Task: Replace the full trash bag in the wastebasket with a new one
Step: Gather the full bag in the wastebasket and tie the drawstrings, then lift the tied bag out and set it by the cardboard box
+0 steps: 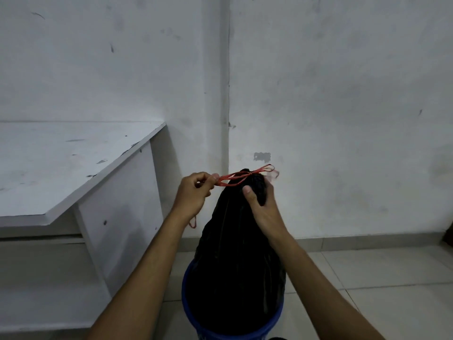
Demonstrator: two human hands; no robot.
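A full black trash bag [232, 261] stands in a blue wastebasket [274, 322] at the bottom centre, its top gathered into a neck. A red drawstring [241, 177] is tied around the neck, with loops sticking out to the right. My left hand [193, 195] pinches the drawstring's left end and holds it taut, a loose red tail hanging below the wrist. My right hand [262, 207] grips the bag's neck just under the tie.
A white desk [61, 165] with a side panel stands at the left, close to the wastebasket. A scuffed white wall [343, 94] rises behind. Pale floor tiles [380, 278] stretch to the right.
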